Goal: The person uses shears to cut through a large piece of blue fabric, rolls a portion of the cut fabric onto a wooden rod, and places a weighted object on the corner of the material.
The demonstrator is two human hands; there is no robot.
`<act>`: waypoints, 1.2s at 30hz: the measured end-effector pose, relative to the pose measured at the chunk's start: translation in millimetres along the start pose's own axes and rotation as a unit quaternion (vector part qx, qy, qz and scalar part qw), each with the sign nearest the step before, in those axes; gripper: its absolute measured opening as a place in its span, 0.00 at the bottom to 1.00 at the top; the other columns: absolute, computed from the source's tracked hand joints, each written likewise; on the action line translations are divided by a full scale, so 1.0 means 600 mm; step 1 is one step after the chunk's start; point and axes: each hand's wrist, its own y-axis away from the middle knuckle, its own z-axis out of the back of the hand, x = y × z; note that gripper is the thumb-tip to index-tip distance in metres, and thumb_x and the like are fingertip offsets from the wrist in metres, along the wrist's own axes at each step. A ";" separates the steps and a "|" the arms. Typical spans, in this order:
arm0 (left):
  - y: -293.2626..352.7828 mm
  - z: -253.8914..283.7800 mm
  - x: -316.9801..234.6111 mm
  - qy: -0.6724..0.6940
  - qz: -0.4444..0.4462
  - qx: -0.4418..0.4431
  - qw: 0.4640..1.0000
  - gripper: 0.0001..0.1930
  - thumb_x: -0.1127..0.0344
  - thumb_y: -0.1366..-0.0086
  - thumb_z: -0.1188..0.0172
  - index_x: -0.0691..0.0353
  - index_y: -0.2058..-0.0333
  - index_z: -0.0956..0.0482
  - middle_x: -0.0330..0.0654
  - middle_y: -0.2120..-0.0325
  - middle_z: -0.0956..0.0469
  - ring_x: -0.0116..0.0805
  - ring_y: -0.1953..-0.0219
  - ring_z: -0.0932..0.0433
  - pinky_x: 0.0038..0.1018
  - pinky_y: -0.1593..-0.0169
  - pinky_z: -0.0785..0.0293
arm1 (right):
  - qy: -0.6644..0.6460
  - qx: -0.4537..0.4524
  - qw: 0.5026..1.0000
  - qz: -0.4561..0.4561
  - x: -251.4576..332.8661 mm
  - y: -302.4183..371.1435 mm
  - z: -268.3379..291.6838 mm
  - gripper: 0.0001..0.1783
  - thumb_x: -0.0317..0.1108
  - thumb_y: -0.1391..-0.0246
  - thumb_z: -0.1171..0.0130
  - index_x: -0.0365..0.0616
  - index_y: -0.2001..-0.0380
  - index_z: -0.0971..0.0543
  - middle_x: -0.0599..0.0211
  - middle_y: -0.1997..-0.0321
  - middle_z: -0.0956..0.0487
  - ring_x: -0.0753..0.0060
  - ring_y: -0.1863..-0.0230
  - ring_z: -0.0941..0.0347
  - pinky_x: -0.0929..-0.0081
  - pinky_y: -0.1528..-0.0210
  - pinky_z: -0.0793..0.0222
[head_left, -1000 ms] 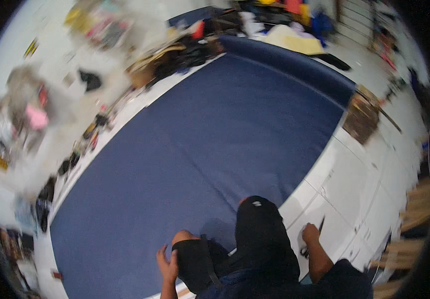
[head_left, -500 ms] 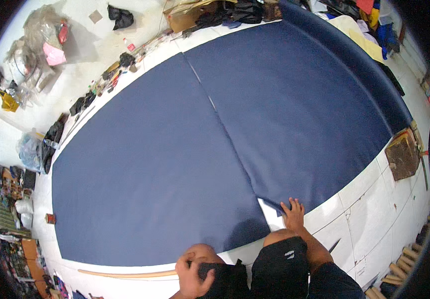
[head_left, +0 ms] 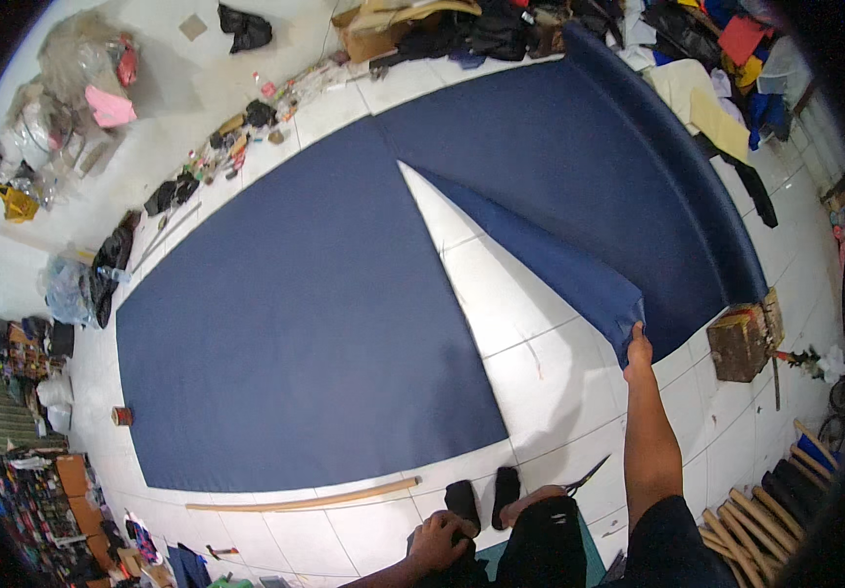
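My right hand is closed on the near corner of a dark blue fabric sheet, whose left edge is lifted and folded over to the right. The far right end of this sheet runs into a thick roll. To its left a separate-looking blue fabric panel lies flat on the floor. A long wedge of white tile shows between the two, narrowing toward the far end. My left hand rests over my left knee with its fingers loosely spread, holding nothing.
A wooden stick lies along the panel's near edge. Scissors are on the tiles near my right foot. A worn box-like block stands by the roll's near end. A small tin sits at the left; several rolls lie lower right.
My right hand has gripped the sheet's near corner and pulled it up and to the right, so the narrow slit is now a wide gap. My left hand stays at the knee.
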 end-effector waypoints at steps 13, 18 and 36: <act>-0.607 0.548 -0.645 0.490 0.084 -0.064 0.865 0.60 0.20 0.49 0.49 0.64 0.32 0.51 0.57 0.42 0.31 0.53 0.45 0.28 0.50 0.44 0.29 | 0.018 -0.080 0.975 0.207 0.322 0.207 0.151 0.29 0.46 0.30 0.61 0.29 0.43 0.30 0.47 0.41 0.27 0.54 0.38 0.33 0.62 0.33 0.44; -0.740 0.630 -0.792 0.429 0.110 -0.072 0.894 0.41 0.47 0.44 0.35 0.59 0.36 0.39 0.52 0.43 0.28 0.50 0.43 0.28 0.42 0.44 0.29 | 0.160 0.018 0.930 0.330 0.373 0.263 0.265 0.21 0.37 0.33 0.55 0.32 0.46 0.27 0.44 0.50 0.22 0.49 0.47 0.26 0.57 0.41 0.34; -0.562 0.829 -0.825 0.705 -0.134 0.124 0.685 0.27 0.59 0.39 0.37 0.68 0.46 0.30 0.46 0.51 0.24 0.40 0.49 0.24 0.34 0.43 0.31 | 0.433 -0.062 0.865 0.245 0.703 0.408 -0.040 0.18 0.32 0.50 0.44 0.39 0.55 0.21 0.41 0.65 0.20 0.36 0.65 0.23 0.49 0.59 0.29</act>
